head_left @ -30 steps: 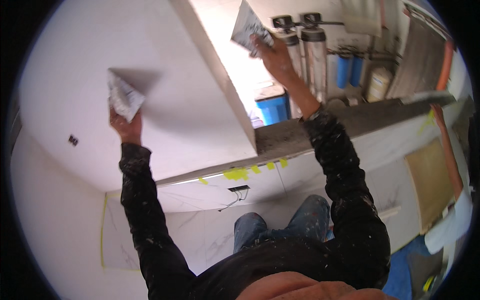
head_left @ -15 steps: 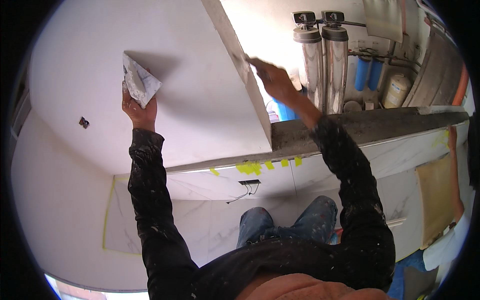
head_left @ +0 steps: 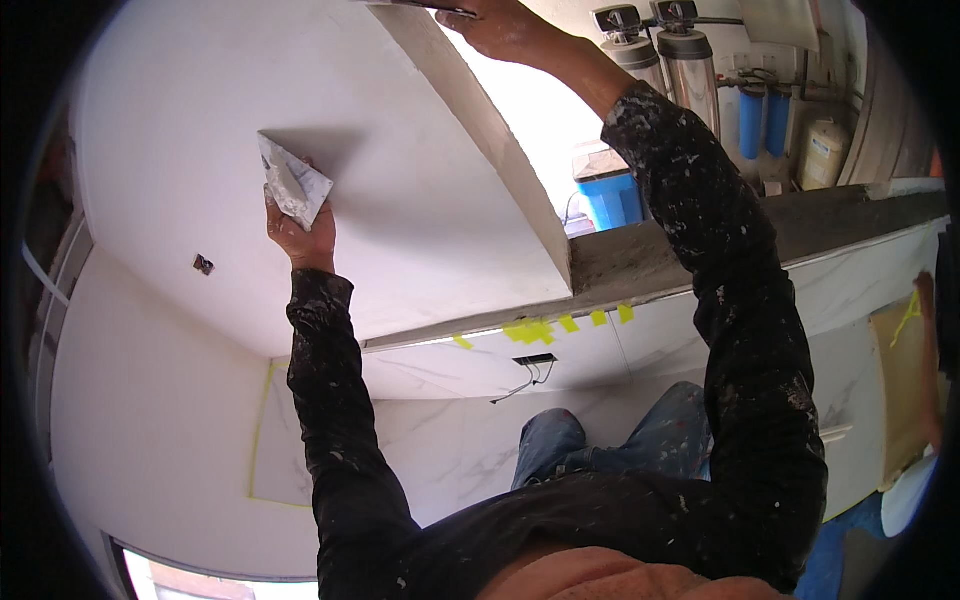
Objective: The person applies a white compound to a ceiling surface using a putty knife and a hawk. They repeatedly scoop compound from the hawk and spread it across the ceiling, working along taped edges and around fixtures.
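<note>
My left hand (head_left: 305, 242) grips a flat, angular plate (head_left: 316, 183) from beneath, in front of the white wall (head_left: 400, 220). A heap of white plaster (head_left: 286, 190) lies across the plate. High at the top edge, my right hand (head_left: 512, 32) is closed on a thin metal plastering blade (head_left: 415, 4), seen nearly edge-on and partly out of view. The blade is near the upper part of the rough grey wall edge (head_left: 470, 115) beside the opening; whether it touches cannot be made out.
A grey ledge (head_left: 640, 250) runs below the opening, above marble-look panels with yellow tape (head_left: 530, 330). Wires hang from a wall box (head_left: 535, 358). Beyond stand metal filter tanks (head_left: 690, 80) and a blue container (head_left: 612, 203). At far right shows another person's arm (head_left: 930, 370).
My right hand has moved up and left with the blade, toward the top of the wall edge. My left hand still holds the plate; the whole view has shifted somewhat.
</note>
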Motion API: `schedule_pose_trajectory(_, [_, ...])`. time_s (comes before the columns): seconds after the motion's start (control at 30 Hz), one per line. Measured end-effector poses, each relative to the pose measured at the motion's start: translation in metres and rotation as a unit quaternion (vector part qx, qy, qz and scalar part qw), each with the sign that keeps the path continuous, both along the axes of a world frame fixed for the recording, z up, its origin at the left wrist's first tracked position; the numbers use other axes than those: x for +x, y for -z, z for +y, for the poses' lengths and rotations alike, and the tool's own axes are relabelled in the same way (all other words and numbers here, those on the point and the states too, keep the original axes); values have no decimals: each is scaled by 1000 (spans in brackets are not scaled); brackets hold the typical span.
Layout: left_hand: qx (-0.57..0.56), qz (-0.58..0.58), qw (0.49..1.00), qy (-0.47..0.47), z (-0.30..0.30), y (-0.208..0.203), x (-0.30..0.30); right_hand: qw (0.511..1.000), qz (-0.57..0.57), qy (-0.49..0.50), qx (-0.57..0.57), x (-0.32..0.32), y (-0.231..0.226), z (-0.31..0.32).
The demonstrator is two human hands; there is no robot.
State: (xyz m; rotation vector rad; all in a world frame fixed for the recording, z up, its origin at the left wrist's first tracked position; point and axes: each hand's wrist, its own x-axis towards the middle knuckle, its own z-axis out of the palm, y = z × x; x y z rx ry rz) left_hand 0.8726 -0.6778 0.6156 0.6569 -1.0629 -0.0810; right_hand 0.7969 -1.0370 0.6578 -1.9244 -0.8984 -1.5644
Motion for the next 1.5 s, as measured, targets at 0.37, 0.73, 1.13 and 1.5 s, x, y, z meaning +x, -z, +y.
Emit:
schedule_pose_trajectory(0.37, [0, 20, 1000, 14, 10, 4, 3, 915, 359, 35, 180, -41, 199, 6])
schedule_pose_trajectory(0.73, [-4, 24, 1000, -7, 2, 3, 2, 847, 457, -44, 267, -17, 114, 21])
schedule_pose_trajectory(1.13, [-3, -20, 1000, -12, -1, 4, 9, 988, 41, 113, 93, -55, 119, 6])
schedule_pose_trajectory(1.5, [-4, 32, 998, -57, 7, 5, 1, 992, 98, -40, 73, -24, 126, 25])
